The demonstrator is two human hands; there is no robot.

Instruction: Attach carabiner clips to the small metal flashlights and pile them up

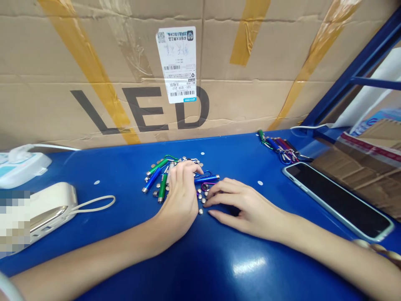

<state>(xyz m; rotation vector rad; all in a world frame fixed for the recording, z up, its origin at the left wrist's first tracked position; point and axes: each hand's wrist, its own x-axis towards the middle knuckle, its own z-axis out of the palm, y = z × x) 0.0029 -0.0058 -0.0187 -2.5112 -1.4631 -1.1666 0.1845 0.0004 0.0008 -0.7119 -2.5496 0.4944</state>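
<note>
On the blue table lies a pile of small metal tubes with carabiner clips, which look like keychain torches, with loose silver button cells (201, 212) among them. Green torches (162, 187) and a blue torch (151, 180) lie left of my left hand (183, 188), and another blue torch (206, 179) lies to its right. My left hand stands on edge over the pile, fingers extended and curved, hiding part of it. With fingers apart, my right hand (241, 202) rests at the pile's right side, fingertips beside several button cells. Nothing shows in its grasp.
Several more torches (283, 149) lie in a row at the back right, near a phone (338, 200) and a cardboard box (363, 167). A white device with a loop strap (59, 205) and a power strip (25, 167) sit left. A large carton (125, 54) stands behind.
</note>
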